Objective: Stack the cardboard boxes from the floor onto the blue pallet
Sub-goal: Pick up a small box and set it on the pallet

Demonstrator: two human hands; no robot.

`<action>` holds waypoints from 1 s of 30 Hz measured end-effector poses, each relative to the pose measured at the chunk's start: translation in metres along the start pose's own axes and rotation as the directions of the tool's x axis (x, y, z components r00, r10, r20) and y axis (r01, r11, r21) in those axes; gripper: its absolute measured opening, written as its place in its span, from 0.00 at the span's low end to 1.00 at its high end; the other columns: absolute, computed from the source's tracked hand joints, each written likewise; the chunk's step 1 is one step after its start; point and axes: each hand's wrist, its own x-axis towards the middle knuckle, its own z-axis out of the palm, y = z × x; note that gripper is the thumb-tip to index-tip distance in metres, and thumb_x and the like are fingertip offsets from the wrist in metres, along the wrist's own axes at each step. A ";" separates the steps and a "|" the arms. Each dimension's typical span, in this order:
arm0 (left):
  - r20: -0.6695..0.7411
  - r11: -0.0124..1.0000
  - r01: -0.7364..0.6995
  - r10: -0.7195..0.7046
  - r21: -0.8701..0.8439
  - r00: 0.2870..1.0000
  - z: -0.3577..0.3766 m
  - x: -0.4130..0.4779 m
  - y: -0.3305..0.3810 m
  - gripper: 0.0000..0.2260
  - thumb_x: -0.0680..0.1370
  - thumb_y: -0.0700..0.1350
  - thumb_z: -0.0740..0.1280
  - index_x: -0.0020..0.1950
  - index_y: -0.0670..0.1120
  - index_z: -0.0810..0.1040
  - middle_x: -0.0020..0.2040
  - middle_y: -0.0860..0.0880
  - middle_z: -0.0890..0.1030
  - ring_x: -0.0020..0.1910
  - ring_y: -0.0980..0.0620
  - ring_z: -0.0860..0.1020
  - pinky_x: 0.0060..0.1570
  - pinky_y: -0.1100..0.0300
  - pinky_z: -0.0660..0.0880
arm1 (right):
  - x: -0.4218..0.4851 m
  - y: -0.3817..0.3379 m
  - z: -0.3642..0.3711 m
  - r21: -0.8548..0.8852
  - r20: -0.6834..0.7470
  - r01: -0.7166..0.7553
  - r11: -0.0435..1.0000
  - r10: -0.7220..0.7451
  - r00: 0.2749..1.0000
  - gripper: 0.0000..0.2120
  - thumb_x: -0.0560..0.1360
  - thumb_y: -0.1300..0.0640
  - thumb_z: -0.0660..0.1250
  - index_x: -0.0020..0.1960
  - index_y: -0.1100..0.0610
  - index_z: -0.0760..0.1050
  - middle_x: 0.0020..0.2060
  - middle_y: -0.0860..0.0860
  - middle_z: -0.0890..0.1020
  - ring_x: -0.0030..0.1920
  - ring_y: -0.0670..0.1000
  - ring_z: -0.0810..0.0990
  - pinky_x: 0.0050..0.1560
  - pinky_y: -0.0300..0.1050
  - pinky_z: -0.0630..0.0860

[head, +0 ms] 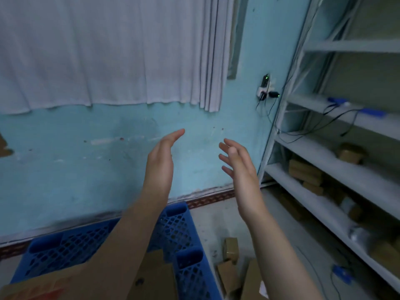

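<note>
Hands, left (161, 156) and right (239, 167), raised, fingers (227, 158) straight (holding nothing).

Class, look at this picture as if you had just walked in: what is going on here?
A person stands over a blue pallet by a turquoise wall. The left hand and the right hand are raised before the wall, fingers open, holding nothing. Flat cardboard lies over the near part of the pallet. Small boxes sit on the floor to its right, beside a metal shelf, so stacking is not yet done.
</note>
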 end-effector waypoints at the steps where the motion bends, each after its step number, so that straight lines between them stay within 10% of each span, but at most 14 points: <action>1: 0.015 1.000 -0.010 0.010 -0.016 1.000 0.015 -0.010 0.013 0.18 0.72 0.58 0.56 0.55 0.61 0.82 0.64 0.60 0.78 0.64 0.61 0.73 0.65 0.58 0.67 | -0.005 -0.014 -0.016 0.003 0.007 0.012 1.000 -0.012 1.000 0.10 0.83 0.50 0.57 0.61 0.44 0.73 0.62 0.43 0.79 0.64 0.46 0.77 0.70 0.51 0.70; 13: 0.048 0.990 -0.024 0.031 -0.138 0.998 0.153 -0.094 0.056 0.20 0.74 0.56 0.54 0.60 0.59 0.80 0.63 0.64 0.78 0.64 0.67 0.72 0.67 0.60 0.67 | -0.037 -0.086 -0.184 -0.127 0.081 0.016 0.992 -0.006 0.997 0.12 0.83 0.50 0.59 0.64 0.45 0.75 0.60 0.42 0.81 0.59 0.44 0.80 0.66 0.50 0.74; 30: 0.061 0.975 0.145 -0.136 -0.168 0.989 0.214 -0.026 -0.060 0.15 0.76 0.56 0.60 0.58 0.58 0.81 0.65 0.60 0.77 0.65 0.64 0.73 0.60 0.64 0.69 | 0.060 0.025 -0.232 -0.082 -0.038 0.036 0.996 -0.039 0.999 0.15 0.79 0.49 0.61 0.64 0.50 0.75 0.61 0.48 0.82 0.61 0.49 0.81 0.65 0.54 0.74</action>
